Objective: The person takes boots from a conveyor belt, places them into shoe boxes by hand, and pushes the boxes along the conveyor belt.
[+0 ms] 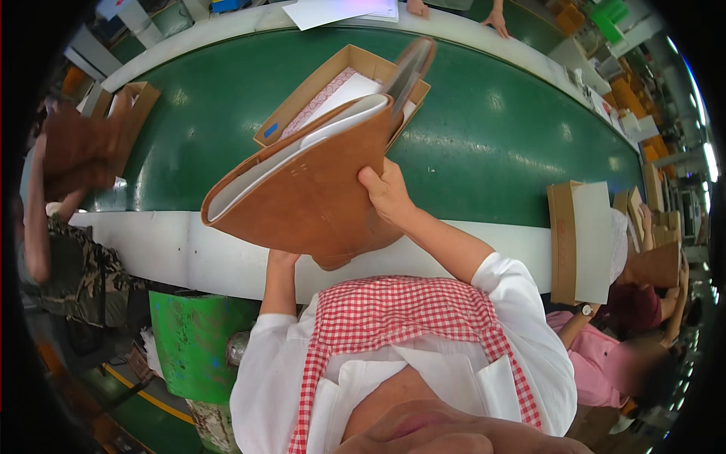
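Observation:
A brown leather bag (pixel 302 200) is held up in front of me, tilted, its long open mouth showing a white inside. A strap-like loop (pixel 412 72), brown and blurred, rises from its upper right end. My right hand (pixel 389 198) grips the bag's right side, with the thumb on the near face. Under the lower left edge comes my left hand (pixel 284 259), close against the bag; its fingers are hidden behind it. Just beyond the bag lies an open cardboard box (pixel 321 74), partly covered by it, with white and pink-patterned paper (pixel 327 98) inside.
The green belt (pixel 484 144) runs across, edged by a white ledge (pixel 174 242). At left a person handles a brown bag (pixel 79 147) beside another box (pixel 136 125). A box (pixel 563 242) stands on the right ledge near other people. A co-worker's hands (pixel 495 21) rest at the far edge.

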`<state>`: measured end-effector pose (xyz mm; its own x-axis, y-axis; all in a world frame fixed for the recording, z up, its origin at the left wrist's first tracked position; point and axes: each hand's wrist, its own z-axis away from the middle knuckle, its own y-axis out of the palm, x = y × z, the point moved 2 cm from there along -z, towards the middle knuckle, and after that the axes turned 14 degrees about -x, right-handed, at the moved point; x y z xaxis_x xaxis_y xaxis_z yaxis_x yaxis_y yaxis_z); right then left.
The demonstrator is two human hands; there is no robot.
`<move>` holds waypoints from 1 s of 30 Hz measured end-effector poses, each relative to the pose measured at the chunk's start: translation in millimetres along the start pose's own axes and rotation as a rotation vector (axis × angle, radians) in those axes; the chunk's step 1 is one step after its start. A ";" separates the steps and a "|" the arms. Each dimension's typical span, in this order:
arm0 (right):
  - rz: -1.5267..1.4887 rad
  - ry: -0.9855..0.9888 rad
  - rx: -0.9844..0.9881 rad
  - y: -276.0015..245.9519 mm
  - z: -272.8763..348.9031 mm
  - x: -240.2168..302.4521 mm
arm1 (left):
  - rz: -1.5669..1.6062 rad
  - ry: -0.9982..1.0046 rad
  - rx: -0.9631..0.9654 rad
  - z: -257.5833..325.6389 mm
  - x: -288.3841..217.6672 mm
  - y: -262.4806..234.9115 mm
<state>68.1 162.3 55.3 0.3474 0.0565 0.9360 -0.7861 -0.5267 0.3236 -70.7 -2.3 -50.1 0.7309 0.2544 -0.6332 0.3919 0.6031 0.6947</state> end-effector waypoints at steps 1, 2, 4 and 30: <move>-0.010 -0.002 -0.013 -0.1 -0.4 -2.6 | 0.094 -0.045 0.049 3.6 -3.5 7.0; 0.005 0.014 0.014 -0.8 -0.8 -5.6 | 0.079 -0.052 0.054 12.4 -2.6 1.1; 0.014 0.027 0.039 -1.8 1.2 -8.3 | -0.027 0.075 0.165 24.2 -6.5 -2.8; 0.045 -0.633 -0.561 -177.0 -58.3 151.0 | 0.025 0.543 -0.160 -147.1 -66.3 128.7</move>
<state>230.0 313.5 147.4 0.3988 -0.5278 0.7499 -0.8855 -0.0089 0.4646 -150.9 169.7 31.1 0.3298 0.5971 -0.7313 0.2582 0.6880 0.6782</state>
